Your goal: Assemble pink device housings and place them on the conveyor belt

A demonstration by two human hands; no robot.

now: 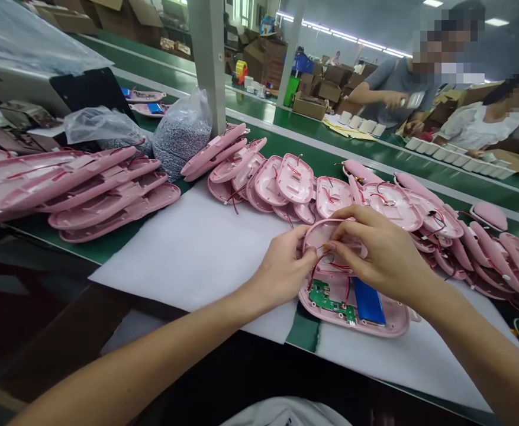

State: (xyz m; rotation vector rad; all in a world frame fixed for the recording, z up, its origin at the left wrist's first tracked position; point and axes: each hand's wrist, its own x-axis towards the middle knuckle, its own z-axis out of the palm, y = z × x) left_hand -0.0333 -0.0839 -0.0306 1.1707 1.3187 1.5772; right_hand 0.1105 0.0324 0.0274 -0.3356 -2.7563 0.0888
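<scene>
A pink plastic housing point(401, 319) lies in front of me, with a green circuit board point(330, 300) and a blue battery pack point(369, 302) inside it. Over its far half, a second pink shell point(315, 234) is tilted up, joined to the lower part by red and black wires point(337, 266). My left hand point(286, 260) grips the left rim of this upper shell, thumb inside. Above the shell's inner face, my right hand point(377, 248) pinches its thumb and finger together on what looks like a wire end; the fingers partly cover it.
Pink shells with loose wires crowd the bench behind my hands point(295, 177), at left point(108, 183) and at right point(476, 254). A clear bag of small metal parts point(183, 130) stands by a grey post point(208, 65). White foam sheets point(188, 236) cover the bench. Two people work across the line.
</scene>
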